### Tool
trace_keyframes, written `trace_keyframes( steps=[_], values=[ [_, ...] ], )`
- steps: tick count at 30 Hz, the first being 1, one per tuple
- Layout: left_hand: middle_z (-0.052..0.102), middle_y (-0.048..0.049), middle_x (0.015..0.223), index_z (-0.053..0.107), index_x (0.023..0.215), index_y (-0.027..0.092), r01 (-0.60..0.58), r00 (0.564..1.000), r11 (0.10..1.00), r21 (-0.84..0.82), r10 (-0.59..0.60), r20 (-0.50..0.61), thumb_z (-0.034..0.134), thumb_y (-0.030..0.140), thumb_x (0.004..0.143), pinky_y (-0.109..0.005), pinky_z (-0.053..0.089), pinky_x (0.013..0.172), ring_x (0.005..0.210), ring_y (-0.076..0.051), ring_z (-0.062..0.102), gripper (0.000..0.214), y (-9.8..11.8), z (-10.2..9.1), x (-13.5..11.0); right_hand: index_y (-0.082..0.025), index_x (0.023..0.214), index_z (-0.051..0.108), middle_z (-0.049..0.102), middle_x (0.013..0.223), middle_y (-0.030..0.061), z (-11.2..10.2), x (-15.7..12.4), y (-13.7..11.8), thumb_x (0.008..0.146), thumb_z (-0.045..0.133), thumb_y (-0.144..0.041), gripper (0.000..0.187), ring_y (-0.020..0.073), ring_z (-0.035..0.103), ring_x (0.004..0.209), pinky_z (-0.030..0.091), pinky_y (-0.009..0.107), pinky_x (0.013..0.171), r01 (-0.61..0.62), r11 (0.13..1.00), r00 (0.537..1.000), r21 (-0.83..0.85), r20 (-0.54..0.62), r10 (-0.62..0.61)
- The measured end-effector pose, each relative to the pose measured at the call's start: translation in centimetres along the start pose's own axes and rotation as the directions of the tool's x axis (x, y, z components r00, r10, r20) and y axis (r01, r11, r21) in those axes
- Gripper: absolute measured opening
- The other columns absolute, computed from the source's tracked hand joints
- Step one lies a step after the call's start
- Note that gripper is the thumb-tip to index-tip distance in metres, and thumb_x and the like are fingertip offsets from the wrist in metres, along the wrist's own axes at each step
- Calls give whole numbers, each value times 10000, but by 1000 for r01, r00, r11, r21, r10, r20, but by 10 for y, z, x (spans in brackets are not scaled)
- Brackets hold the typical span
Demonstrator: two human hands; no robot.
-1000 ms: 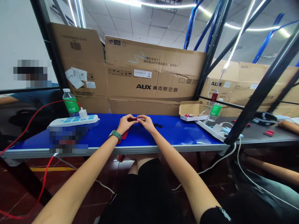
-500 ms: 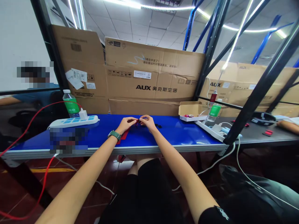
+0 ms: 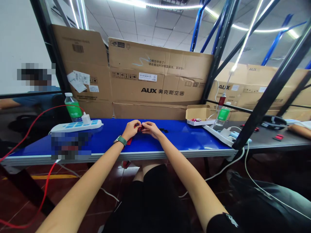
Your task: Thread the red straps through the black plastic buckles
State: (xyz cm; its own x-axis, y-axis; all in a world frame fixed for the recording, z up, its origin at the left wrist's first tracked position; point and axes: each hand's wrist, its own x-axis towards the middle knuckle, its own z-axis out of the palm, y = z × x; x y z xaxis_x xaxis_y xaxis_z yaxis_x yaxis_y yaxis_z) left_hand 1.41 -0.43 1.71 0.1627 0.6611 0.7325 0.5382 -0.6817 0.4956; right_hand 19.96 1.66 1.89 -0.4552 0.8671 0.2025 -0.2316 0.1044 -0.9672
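Above the blue tabletop, my left hand is closed with its fingertips on a small dark red piece. My right hand meets it from the other side, thumb and fingers pinched at the same piece. The fingers cover most of it, so its exact kind is not visible. A flat red strip lies on the table beside my left wrist, partly hidden by the hand. Several small flat black pieces lie just right of my right hand.
Left are a white power strip and a water bottle. An open small carton with colourful bits stands at back right, near another power strip and bottle. Tall cardboard walls the back. Another person sits far left.
Both hands have turned slightly and drawn tighter around the red piece. More of the red strip is covered by my left hand, and the black pieces show more clearly.
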Motion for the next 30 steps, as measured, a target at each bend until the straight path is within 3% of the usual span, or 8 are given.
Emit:
trace_keyframes(
  steps=[2, 6, 13, 18, 23, 27, 30],
  values=[
    [708, -37, 814, 646, 809, 202, -33, 999, 999, 26, 32, 24, 579, 230, 814, -317, 491, 763, 742, -198, 634, 73, 2, 0, 1, -176, 940, 654, 724, 788, 20, 0, -1, -1, 664, 901, -422, 445, 147, 707, 678, 600, 285, 713, -37, 999, 999, 30, 27, 36],
    [699, -28, 855, 606, 876, 213, -4, 1000, 1000, 10, 4, 6, 525, 230, 856, -304, 473, 777, 799, -197, 636, 86, 3, -1, 1, -186, 958, 666, 688, 692, -11, -6, -2, -2, 650, 908, -362, 429, 116, 661, 616, 538, 217, 627, -21, 999, 999, 31, -35, 22],
    [664, -27, 916, 543, 967, 221, 76, 996, 987, -143, -81, -29, 512, 394, 941, -285, 504, 749, 785, -178, 661, 178, 3, 0, -1, -217, 1010, 660, 685, 770, -16, -8, 0, -4, 683, 865, -434, 442, 119, 650, 616, 497, 211, 553, -5, 1000, 998, 17, -65, 6],
    [682, -40, 958, 554, 1003, 217, 72, 997, 976, -205, -77, -18, 749, 432, 776, -295, 545, 706, 755, -185, 680, 368, 5, 3, -2, -225, 1004, 608, 696, 789, -10, -7, 0, -6, 706, 847, -476, 457, 149, 683, 639, 547, 270, 625, 16, 999, 994, 43, -106, -11],
    [694, -24, 773, 620, 825, 212, 51, 993, 991, -120, -63, -101, 662, 338, 820, -314, 529, 742, 741, -197, 671, 133, 0, -2, 0, -217, 1019, 635, 709, 816, 1, -7, -2, -6, 703, 834, -475, 454, 152, 680, 648, 523, 256, 616, 24, 1000, 998, -9, -58, -24],
    [695, -18, 768, 625, 805, 218, 55, 984, 997, -54, -63, -166, 621, 280, 805, -312, 511, 753, 752, -199, 653, 61, -1, -5, 2, -174, 941, 706, 672, 745, -8, -5, -3, -8, 687, 828, -451, 395, 96, 571, 571, 433, 204, 526, 50, 994, 999, -96, -7, -51],
    [696, -23, 786, 627, 798, 219, 46, 980, 999, -24, -50, -192, 595, 247, 799, -312, 500, 766, 765, -200, 644, 42, 2, -7, 2, -156, 892, 728, 641, 689, -8, -5, -2, -8, 661, 843, -443, 386, 94, 547, 569, 441, 204, 525, 52, 990, 999, -130, -1, -52]
  ],
)
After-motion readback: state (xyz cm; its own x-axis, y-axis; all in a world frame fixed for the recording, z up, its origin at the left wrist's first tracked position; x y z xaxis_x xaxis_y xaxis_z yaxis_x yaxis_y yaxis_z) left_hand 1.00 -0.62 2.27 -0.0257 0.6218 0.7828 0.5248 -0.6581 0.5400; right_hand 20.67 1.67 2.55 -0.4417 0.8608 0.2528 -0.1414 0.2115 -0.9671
